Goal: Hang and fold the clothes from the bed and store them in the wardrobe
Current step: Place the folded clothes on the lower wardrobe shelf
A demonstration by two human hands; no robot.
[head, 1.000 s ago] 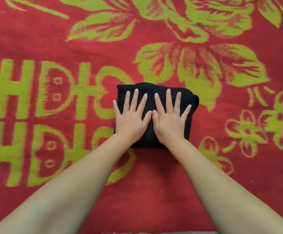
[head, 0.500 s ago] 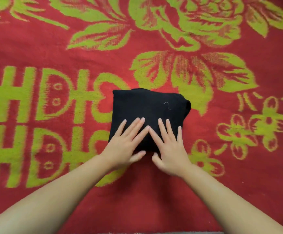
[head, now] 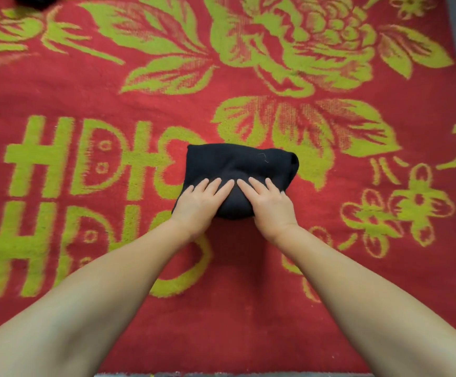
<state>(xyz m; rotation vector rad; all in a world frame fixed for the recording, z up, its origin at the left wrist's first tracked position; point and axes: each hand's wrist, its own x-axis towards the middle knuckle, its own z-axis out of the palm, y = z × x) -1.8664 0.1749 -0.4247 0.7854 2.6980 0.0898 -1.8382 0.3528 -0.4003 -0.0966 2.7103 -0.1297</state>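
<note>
- At the far left top edge, a dark item (head: 35,0) pokes into view on the bed; too little shows to tell what it is.
- Your left hand (head: 198,204) lies on the near left part of the folded black garment (head: 237,164), fingers straight on top. Whether the thumb hooks under the near edge is hidden, so I cannot tell if it grips or only presses.
- The garment sits in the middle of the bed, on the red and green blanket (head: 248,308), as a compact bundle. It bulges between your hands, so it looks soft, thick and light: it will sag and spring open if lifted by one edge.
- Take it with both hands from the near edge, palms under and fingers over, so the layers stay stacked.
- Your right hand (head: 271,204) mirrors the left on the near right part, fingers straight, thumb unseen.
- The right end of the bundle shows an open fold; keep it pinned when you carry.
- No container or wardrobe is in view.
</note>
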